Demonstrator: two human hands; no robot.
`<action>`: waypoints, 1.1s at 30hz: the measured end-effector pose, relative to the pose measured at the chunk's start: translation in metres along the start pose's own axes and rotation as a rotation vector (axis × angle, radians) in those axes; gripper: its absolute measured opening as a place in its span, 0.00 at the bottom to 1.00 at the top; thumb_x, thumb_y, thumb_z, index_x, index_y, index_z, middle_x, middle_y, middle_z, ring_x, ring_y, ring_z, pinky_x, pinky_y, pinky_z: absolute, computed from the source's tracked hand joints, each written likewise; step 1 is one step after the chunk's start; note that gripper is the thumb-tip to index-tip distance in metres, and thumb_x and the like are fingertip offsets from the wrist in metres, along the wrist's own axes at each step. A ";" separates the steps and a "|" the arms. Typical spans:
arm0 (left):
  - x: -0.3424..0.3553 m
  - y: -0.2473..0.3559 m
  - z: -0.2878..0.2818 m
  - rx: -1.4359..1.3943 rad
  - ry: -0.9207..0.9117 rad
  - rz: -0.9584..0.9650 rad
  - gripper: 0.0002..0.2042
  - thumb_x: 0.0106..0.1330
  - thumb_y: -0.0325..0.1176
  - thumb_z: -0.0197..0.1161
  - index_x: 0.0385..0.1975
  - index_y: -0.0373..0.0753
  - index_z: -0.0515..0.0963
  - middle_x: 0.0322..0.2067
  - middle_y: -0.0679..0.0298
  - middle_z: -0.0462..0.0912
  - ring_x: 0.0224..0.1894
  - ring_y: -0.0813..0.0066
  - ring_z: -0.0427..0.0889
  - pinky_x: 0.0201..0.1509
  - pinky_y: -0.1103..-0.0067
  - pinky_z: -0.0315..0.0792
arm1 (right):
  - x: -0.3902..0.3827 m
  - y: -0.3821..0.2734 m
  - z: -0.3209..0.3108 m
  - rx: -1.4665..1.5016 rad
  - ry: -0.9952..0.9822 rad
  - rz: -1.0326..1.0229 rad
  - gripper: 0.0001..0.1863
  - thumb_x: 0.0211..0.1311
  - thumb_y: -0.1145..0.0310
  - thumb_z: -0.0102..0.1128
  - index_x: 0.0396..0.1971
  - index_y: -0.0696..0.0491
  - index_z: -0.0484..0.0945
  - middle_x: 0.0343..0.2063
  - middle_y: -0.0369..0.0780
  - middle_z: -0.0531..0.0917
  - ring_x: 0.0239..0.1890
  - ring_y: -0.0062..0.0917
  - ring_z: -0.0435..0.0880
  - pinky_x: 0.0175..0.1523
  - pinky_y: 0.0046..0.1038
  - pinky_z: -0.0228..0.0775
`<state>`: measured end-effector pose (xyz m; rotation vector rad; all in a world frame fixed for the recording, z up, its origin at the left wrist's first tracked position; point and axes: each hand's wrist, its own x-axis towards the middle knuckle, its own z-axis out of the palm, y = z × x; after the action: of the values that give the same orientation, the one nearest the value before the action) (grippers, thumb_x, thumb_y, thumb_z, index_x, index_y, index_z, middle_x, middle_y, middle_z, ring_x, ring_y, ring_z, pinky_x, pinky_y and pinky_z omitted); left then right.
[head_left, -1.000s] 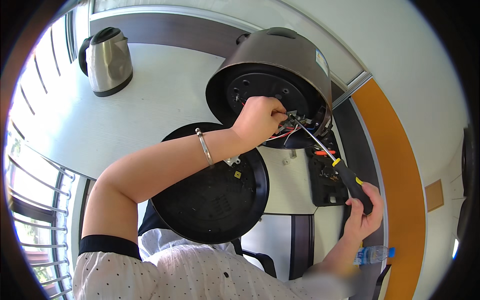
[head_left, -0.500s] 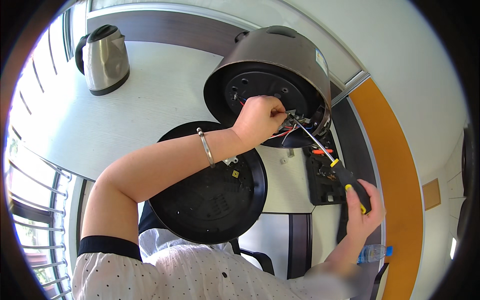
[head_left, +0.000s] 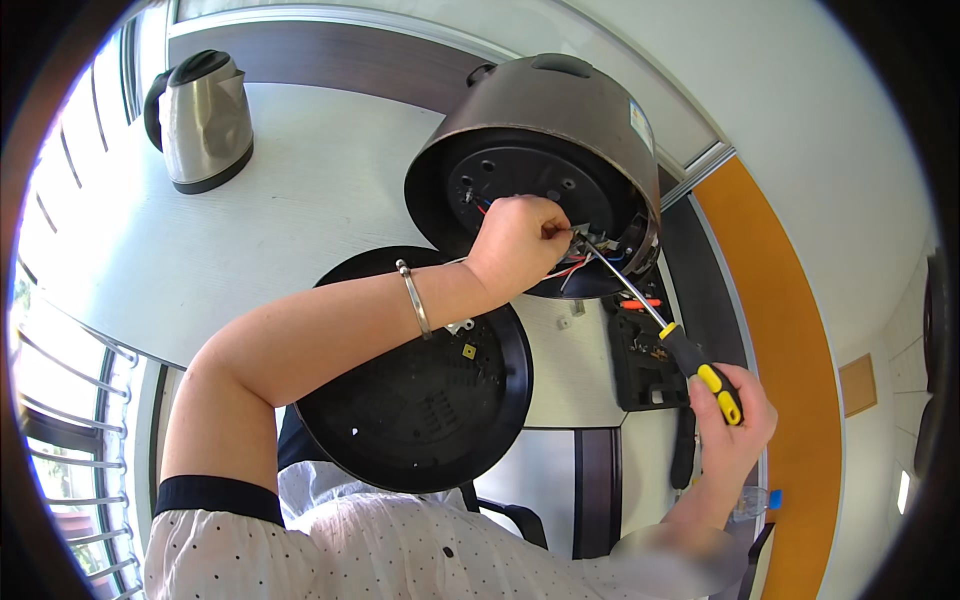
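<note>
A dark cylindrical appliance housing [head_left: 530,100] lies on its side, showing a black underside with wires and metal fittings [head_left: 590,242]. My left hand [head_left: 520,245] pinches at those fittings, holding something I cannot make out. My right hand [head_left: 735,430] grips a black-and-yellow screwdriver [head_left: 685,350], whose long shaft reaches up to the fittings beside my left fingertips. Below, a round black base tray [head_left: 420,420] holds a small yellow square piece [head_left: 469,352] and metal bits, partly covered by my left forearm.
A steel electric kettle [head_left: 208,125] stands at the table's back left [head_left: 200,260]. An open black tool case [head_left: 640,370] lies right of the tray. A plastic bottle [head_left: 755,505] is at the lower right, beside a chair armrest [head_left: 515,520]. Barred windows run along the left.
The screwdriver handle has turned in my right hand, now showing more yellow, and that hand has shifted slightly rightward. My left hand stays at the fittings.
</note>
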<state>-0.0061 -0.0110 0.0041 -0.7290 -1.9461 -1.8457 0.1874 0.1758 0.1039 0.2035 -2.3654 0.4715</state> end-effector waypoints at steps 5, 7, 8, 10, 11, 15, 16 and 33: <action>-0.001 -0.001 0.002 0.020 0.032 0.071 0.03 0.54 0.22 0.64 0.27 0.30 0.79 0.21 0.60 0.80 0.20 0.77 0.81 0.24 0.84 0.72 | 0.001 0.005 0.001 0.092 0.001 0.054 0.12 0.48 0.72 0.69 0.29 0.61 0.76 0.21 0.36 0.77 0.22 0.16 0.72 0.27 0.17 0.60; -0.002 -0.002 0.002 0.023 0.044 0.072 0.03 0.54 0.22 0.64 0.26 0.30 0.80 0.21 0.60 0.79 0.20 0.76 0.81 0.24 0.84 0.72 | 0.001 0.007 0.006 0.013 0.021 -0.115 0.12 0.48 0.72 0.69 0.29 0.61 0.76 0.21 0.35 0.78 0.23 0.15 0.71 0.28 0.17 0.60; -0.002 -0.002 0.001 0.025 0.050 0.073 0.03 0.54 0.22 0.64 0.26 0.30 0.80 0.20 0.60 0.79 0.20 0.76 0.81 0.24 0.83 0.72 | -0.001 0.008 0.006 0.024 0.003 -0.097 0.10 0.51 0.70 0.67 0.30 0.60 0.77 0.21 0.35 0.78 0.20 0.14 0.71 0.25 0.16 0.59; -0.001 -0.003 0.001 0.028 0.054 0.076 0.03 0.53 0.22 0.65 0.25 0.30 0.80 0.20 0.60 0.79 0.20 0.76 0.80 0.24 0.83 0.72 | -0.003 0.006 0.002 0.191 -0.015 0.294 0.10 0.53 0.69 0.66 0.31 0.60 0.78 0.21 0.36 0.78 0.19 0.13 0.70 0.23 0.15 0.57; -0.001 -0.003 0.001 0.029 0.056 0.077 0.03 0.53 0.22 0.65 0.25 0.30 0.80 0.20 0.60 0.79 0.20 0.76 0.80 0.24 0.83 0.72 | -0.002 0.005 0.001 0.274 -0.023 0.490 0.10 0.54 0.69 0.65 0.31 0.60 0.79 0.21 0.36 0.78 0.18 0.13 0.70 0.22 0.15 0.57; -0.001 -0.004 0.005 0.003 0.071 0.104 0.03 0.52 0.22 0.65 0.25 0.31 0.80 0.21 0.60 0.79 0.21 0.77 0.79 0.25 0.83 0.72 | 0.005 0.009 -0.006 0.612 -0.097 0.659 0.13 0.52 0.70 0.66 0.36 0.59 0.77 0.24 0.36 0.79 0.20 0.13 0.73 0.23 0.14 0.61; 0.000 -0.004 0.004 0.007 0.067 0.102 0.03 0.51 0.22 0.66 0.25 0.31 0.79 0.21 0.60 0.79 0.21 0.77 0.79 0.25 0.83 0.72 | 0.004 0.008 -0.004 0.498 -0.098 0.543 0.14 0.50 0.72 0.67 0.37 0.59 0.76 0.25 0.37 0.79 0.22 0.15 0.74 0.25 0.15 0.63; -0.001 -0.009 0.006 -0.009 0.084 0.147 0.02 0.51 0.22 0.65 0.22 0.32 0.78 0.20 0.59 0.78 0.20 0.73 0.77 0.25 0.81 0.71 | 0.014 0.017 0.002 0.539 -0.147 0.789 0.10 0.55 0.71 0.58 0.32 0.64 0.76 0.19 0.46 0.79 0.09 0.25 0.72 0.12 0.19 0.57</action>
<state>-0.0094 -0.0049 -0.0042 -0.7634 -1.7830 -1.7693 0.1706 0.1907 0.1072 -0.4946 -2.3375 1.5056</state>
